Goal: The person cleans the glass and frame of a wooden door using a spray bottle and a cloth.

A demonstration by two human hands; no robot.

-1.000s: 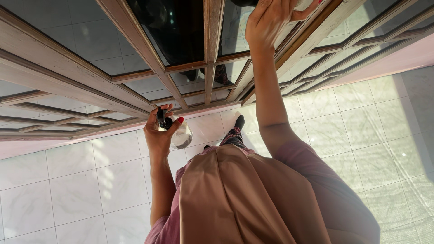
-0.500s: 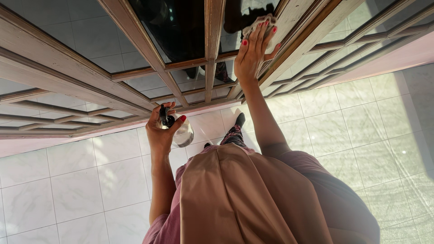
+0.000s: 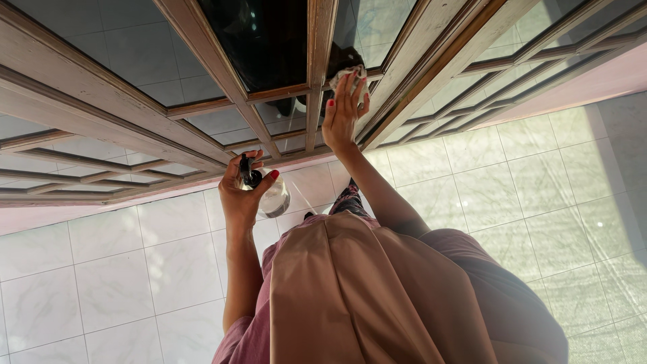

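wood: a brown door frame point(image 3: 222, 77) with thin bars splits the dark glass point(image 3: 263, 40) into panes; tiles and a dark figure are mirrored in it.
right hand: the right hand point(image 3: 342, 114) is raised, palm flat toward the glass, fingers spread and pressing a pale cloth point(image 3: 350, 74) against a lower pane just beside the middle upright bar.
cloth: crumpled, pinned under the fingertips, touching the glass near where the upright meets a crossbar.
left hand: the left hand point(image 3: 241, 195) is lower and closer to the body, wrapped around the neck of a spray bottle point(image 3: 266, 195), thumb on one side, fingers on the other.
bottle: clear and rounded with a black nozzle on top, held off the glass, over the floor, tilted.
floor: white marbled tiles point(image 3: 121, 269) run up to the base of the door.
clothes: a tan cloth point(image 3: 357, 296) hangs down the front over a mauve garment point(image 3: 485, 269).
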